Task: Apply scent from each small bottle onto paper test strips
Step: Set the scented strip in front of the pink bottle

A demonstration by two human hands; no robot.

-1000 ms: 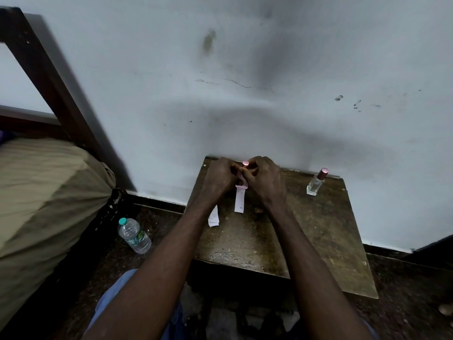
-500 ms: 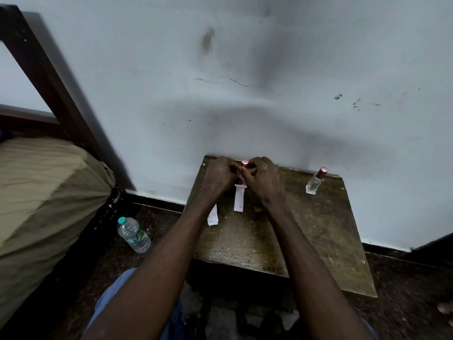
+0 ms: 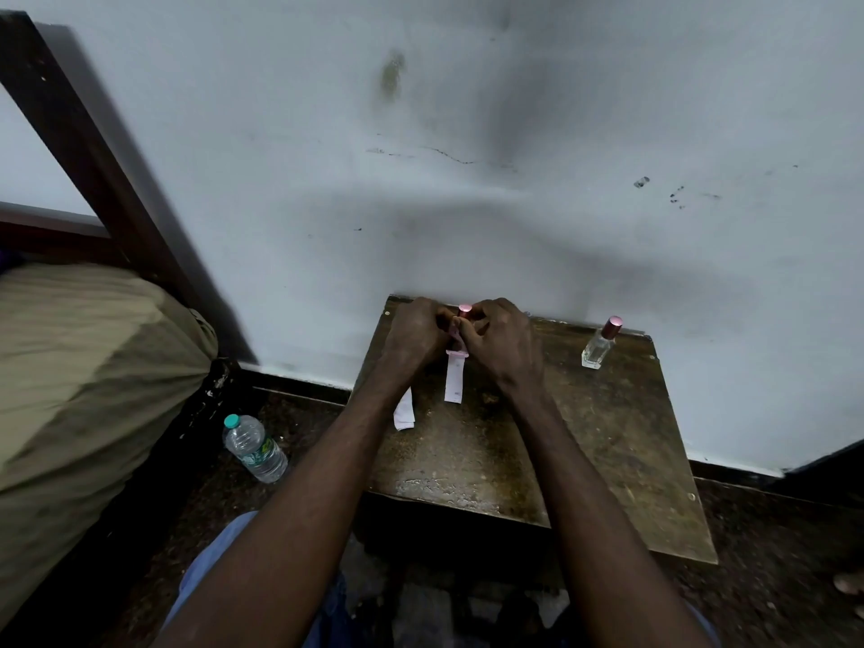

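My left hand (image 3: 414, 332) and my right hand (image 3: 498, 343) meet at the far edge of the wooden table (image 3: 584, 460). Between them shows the pink cap of a small bottle (image 3: 464, 311); its body is hidden by my fingers. My right hand's fingers curl round that bottle. A white paper test strip (image 3: 453, 381) runs down from my fingertips toward me, its top end pinched by my left hand. A second paper strip (image 3: 404, 411) lies on the table beside my left forearm. Another small clear bottle (image 3: 600, 344) with a dark pink cap stands upright at the table's far right.
The table stands against a pale wall (image 3: 467, 180). A plastic water bottle (image 3: 255, 447) lies on the dark floor to the left, near a bed with an olive cover (image 3: 84, 367) and a dark wooden frame (image 3: 93, 147).
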